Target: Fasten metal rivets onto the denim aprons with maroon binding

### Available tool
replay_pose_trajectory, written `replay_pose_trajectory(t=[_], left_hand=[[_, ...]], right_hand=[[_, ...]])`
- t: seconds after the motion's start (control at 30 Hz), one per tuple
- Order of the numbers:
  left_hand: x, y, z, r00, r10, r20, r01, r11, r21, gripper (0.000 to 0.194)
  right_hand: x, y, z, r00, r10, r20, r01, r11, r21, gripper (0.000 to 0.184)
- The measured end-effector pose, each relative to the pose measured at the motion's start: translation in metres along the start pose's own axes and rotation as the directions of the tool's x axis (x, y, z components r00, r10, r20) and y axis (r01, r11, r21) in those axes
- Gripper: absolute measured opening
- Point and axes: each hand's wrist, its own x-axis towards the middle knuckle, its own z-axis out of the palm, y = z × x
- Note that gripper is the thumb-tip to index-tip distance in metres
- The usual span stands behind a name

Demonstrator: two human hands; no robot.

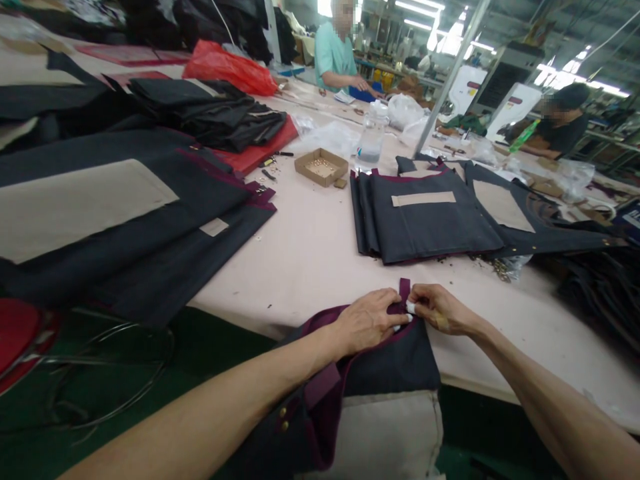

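A dark grey garment piece (pixel 390 363) with maroon trim and a beige panel hangs over the near edge of the pale pink table (pixel 310 253). My left hand (pixel 367 321) pinches its maroon strap (pixel 404 291) at the top corner, fingers closed. My right hand (pixel 437 308) meets it from the right, fingers pinched on the same strap, with white tape on a fingertip. Two brass studs (pixel 284 419) show low on the garment's left edge.
A folded stack of the same garments (pixel 425 217) lies ahead, another pile (pixel 125 213) to the left. A small cardboard box of brass parts (pixel 321 167) and a water bottle (pixel 371 140) stand beyond. Two other people work at the far end.
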Motion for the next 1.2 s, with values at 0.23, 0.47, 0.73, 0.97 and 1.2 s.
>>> replay_pose_trajectory(t=[0.23, 0.47, 0.73, 0.97, 1.2], left_hand=[[0.002, -0.002, 0.000, 1.000, -0.008, 0.006, 0.008, 1.000, -0.013, 0.033], [0.004, -0.003, -0.005, 1.000, -0.026, 0.011, 0.026, 0.999, -0.045, 0.029], [0.007, -0.004, -0.005, 0.999, -0.038, 0.009, 0.039, 0.997, -0.069, 0.029], [0.004, -0.006, -0.005, 1.000, -0.030, 0.008, 0.031, 0.998, -0.058, 0.027], [0.001, -0.005, -0.001, 1.000, -0.020, -0.015, 0.019, 0.999, -0.035, 0.024]], right_hand=[[0.022, 0.005, -0.006, 0.981, 0.186, 0.048, -0.191, 0.968, 0.162, 0.006], [0.040, 0.000, -0.016, 0.948, 0.299, 0.109, -0.311, 0.942, 0.124, 0.004], [0.046, 0.001, -0.019, 0.949, 0.277, 0.152, -0.287, 0.956, 0.053, 0.005], [0.014, 0.007, 0.007, 0.988, 0.125, -0.086, -0.123, 0.992, 0.028, 0.009], [-0.013, -0.005, 0.036, 0.946, 0.021, -0.324, -0.088, 0.977, -0.195, 0.006]])
